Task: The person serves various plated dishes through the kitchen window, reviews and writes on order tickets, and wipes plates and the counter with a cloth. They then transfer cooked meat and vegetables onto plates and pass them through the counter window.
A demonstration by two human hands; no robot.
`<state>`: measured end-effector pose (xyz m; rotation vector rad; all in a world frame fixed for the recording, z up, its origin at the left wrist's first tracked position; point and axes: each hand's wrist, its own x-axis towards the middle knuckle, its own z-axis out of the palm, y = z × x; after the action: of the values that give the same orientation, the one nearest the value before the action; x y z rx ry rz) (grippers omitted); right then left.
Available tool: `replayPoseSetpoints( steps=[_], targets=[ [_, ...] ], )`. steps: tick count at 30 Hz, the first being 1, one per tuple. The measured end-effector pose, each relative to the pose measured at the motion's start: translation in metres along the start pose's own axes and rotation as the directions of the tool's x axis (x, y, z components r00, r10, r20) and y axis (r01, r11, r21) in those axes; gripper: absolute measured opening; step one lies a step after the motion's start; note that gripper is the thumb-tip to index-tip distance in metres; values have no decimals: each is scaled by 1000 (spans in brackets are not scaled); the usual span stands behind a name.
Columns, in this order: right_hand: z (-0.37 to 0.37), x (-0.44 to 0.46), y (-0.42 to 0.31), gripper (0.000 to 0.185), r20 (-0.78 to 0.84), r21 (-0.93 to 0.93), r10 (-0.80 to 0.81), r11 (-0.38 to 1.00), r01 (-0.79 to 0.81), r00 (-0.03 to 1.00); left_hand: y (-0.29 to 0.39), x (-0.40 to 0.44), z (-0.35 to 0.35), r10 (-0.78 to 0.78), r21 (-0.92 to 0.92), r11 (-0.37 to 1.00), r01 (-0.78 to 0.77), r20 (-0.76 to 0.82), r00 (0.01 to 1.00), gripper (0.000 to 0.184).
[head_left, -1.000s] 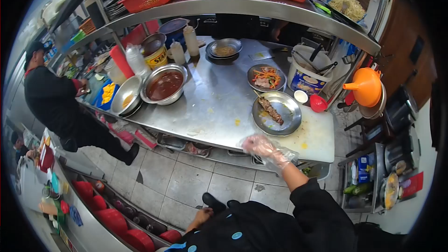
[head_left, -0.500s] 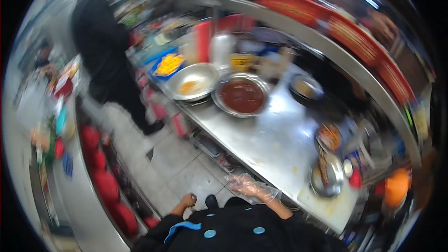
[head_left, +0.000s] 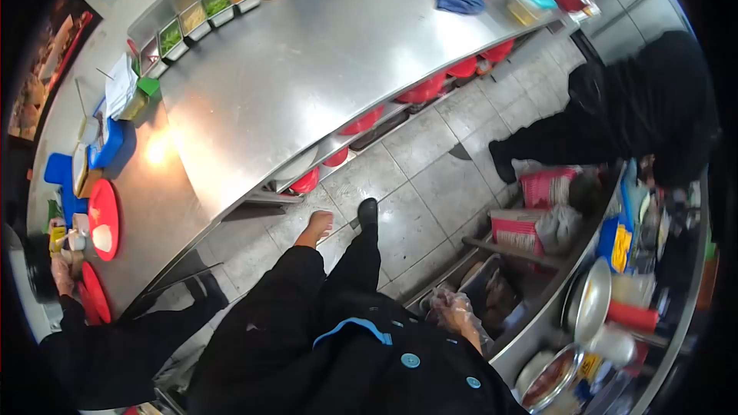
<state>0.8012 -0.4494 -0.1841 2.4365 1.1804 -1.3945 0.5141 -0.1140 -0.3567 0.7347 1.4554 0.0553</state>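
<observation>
Steel counter (head_left: 307, 69) stretches ahead; worktable (head_left: 530, 323) runs along my right, co-worker (head_left: 646, 115) in black beyond. Dark tub (head_left: 493, 292) sits below worktable, just beside my plastic-gloved right hand (head_left: 455, 313); whether clenched, I cannot tell. My bare left hand (head_left: 317, 228) hangs released, near red bowl (head_left: 305, 181) under counter edge.

Underfoot: pale grey square floor tiles (head_left: 438, 194)
Far: long stainless-steel counter (head_left: 323, 54)
Left: dark-edged poster (head_left: 48, 69), pale wall (head_left: 131, 8)
Light: warm glare (head_left: 160, 147), counter's left
</observation>
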Motion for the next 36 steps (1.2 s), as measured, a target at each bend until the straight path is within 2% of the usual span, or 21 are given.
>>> replayPoseSetpoints(
  steps=[2, 4, 7, 10, 12, 14, 15, 17, 18, 19, 21, 23, 26, 27, 28, 29, 30, 31, 32, 33, 36],
  targets=[
    [-12, 45, 29, 38, 62, -133, -84, 987, 92, 995, -50, 104, -30, 133, -661, 734, -156, -86, 987, 26],
    [-36, 88, 51, 35, 135, 59, -244, 970, 238, 960, -76, 191, -56, 359, -880, 467, -89, 96, 928, 25],
    [-62, 159, 122, 33, 169, 68, -195, 980, 186, 966, -48, 235, -42, -153, -901, 417, -119, -199, 968, 25],
    [-127, 199, 135, 35, -169, -528, -305, 831, 175, 937, -37, 289, -31, -238, -941, 304, -150, -227, 944, 26],
    [-178, 214, 131, 23, -212, -609, -483, 745, 272, 850, -30, 315, -24, -246, -955, 242, -169, -229, 942, 26],
    [-225, 217, 123, 21, -12, -988, -597, 132, 83, 802, -30, 332, -19, -263, -959, 214, -184, -238, 935, 27],
    [-241, 218, 121, 22, 95, -961, -550, -269, -68, 830, -32, 333, -18, -274, -959, 206, -193, -246, 930, 27],
    [-289, 227, 89, 25, -190, -849, -630, 490, 196, 753, -31, 332, -16, -291, -955, 209, -211, -267, 919, 27],
    [-306, 230, 65, 28, -426, -271, -379, 920, 283, 822, -28, 329, -17, -296, -953, 210, -221, -277, 914, 27],
    [-334, 236, 57, 24, -108, -915, -715, 344, 212, 691, -26, 325, -18, -299, -948, 221, -229, -289, 909, 28],
    [-372, 226, -6, 26, -103, -949, -302, 316, -3, 948, -16, 319, -20, -302, -935, 243, -257, -325, 896, 28],
    [-422, 242, -20, 22, -460, -579, -326, 815, -1, 826, -9, 307, -21, -324, -917, 282, -284, -369, 871, 29],
    [-511, 246, -103, 16, -562, -603, -465, 797, 47, 684, 10, 276, -29, -366, -859, 368, -356, -486, 794, 29],
    [-548, 261, -100, 14, -578, -706, -630, 705, 71, 519, 20, 261, -31, -376, -827, 409, -384, -537, 755, 30],
    [-588, 264, -134, 10, -627, -706, -617, 708, -13, 477, 31, 246, -33, -387, -793, 448, -414, -589, 709, 30],
    [-625, 262, -169, 8, -719, -654, -642, 755, 54, 268, 44, 227, -33, -397, -751, 492, -440, -643, 655, 30],
    [-673, 253, -199, 13, -776, -600, -580, 800, -6, 247, 59, 206, -33, -409, -709, 525, -471, -696, 591, 31],
    [-724, 270, -213, 22, -703, -687, -691, 721, -94, -165, 76, 185, -29, -420, -661, 561, -499, -746, 516, 31],
    [-785, 264, -215, 33, -728, -672, -666, 740, -22, -165, 92, 160, -24, -428, -610, 601, -517, -792, 436, 31],
    [-827, 257, -247, 38, -638, -708, -665, 705, -44, -388, 110, 135, -18, -438, -560, 630, -538, -828, 349, 31],
    [-971, 237, -305, 55, -611, -631, -548, 773, -67, -572, 146, 54, 15, -475, -414, 694, -590, -878, 58, 32]
  ],
)
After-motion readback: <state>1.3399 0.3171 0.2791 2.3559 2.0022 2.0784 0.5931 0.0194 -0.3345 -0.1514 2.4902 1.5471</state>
